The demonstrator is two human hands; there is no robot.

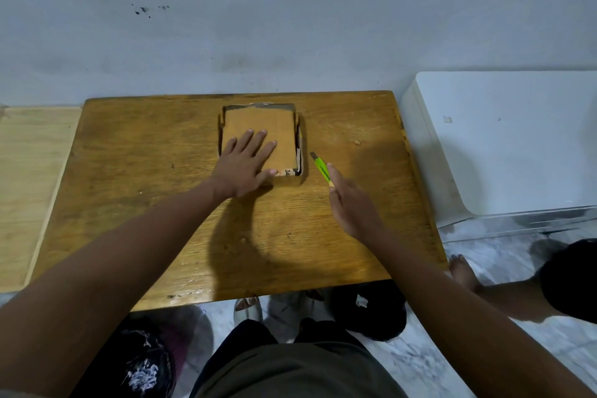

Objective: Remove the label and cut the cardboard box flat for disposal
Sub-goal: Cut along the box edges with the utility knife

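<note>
Left hand (245, 165) flat on box (277, 126); right hand (352, 203) grips cutter (321, 170)

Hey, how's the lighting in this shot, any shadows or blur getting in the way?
Head view: dim, even light; a dark shadow falls on the table below the left hand; the cardboard box and green knife stay readable; wide-angle bending at edges.

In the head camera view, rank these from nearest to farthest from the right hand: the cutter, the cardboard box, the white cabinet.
From the right hand:
1. Cutter, held in it.
2. Cardboard box, just left, under the left hand.
3. White cabinet, off the table's right side.
</note>
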